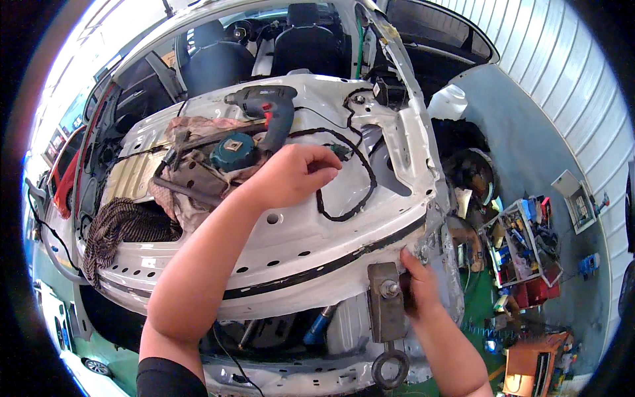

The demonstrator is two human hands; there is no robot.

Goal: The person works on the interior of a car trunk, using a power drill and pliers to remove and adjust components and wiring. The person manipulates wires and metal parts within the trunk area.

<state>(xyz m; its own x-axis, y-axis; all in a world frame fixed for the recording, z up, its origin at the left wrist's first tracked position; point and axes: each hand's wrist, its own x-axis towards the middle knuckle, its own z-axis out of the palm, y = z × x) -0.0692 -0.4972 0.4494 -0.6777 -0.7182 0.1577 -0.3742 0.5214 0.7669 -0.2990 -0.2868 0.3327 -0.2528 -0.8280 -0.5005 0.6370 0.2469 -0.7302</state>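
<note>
Right at the near edge, a grey metal clamp (387,319) hangs upright against the car's white panel, its ring (376,370) pointing down towards us. The right hand (422,281) is up against the clamp's right side, thumb raised; the fingers are hidden behind, so I can't tell whether they're clamped on it. If its bite on the edge is poor, I'd say it could slip and drop, pinching those fingers.

Farther in, the left hand (305,169) hovers over the white panel (288,241), fingers loosely curled, slightly apart from the thumb, nothing showing in it. Beside it runs a looped black wire (373,177); a careless sweep might snag that.

Just left, a teal round case (231,159) sits on rumpled cloth, and beyond lies the power drill (278,104), which a knock could send sliding. Markings? A pale square on the case, faint lettering on the drill, neither legible from here.
</note>
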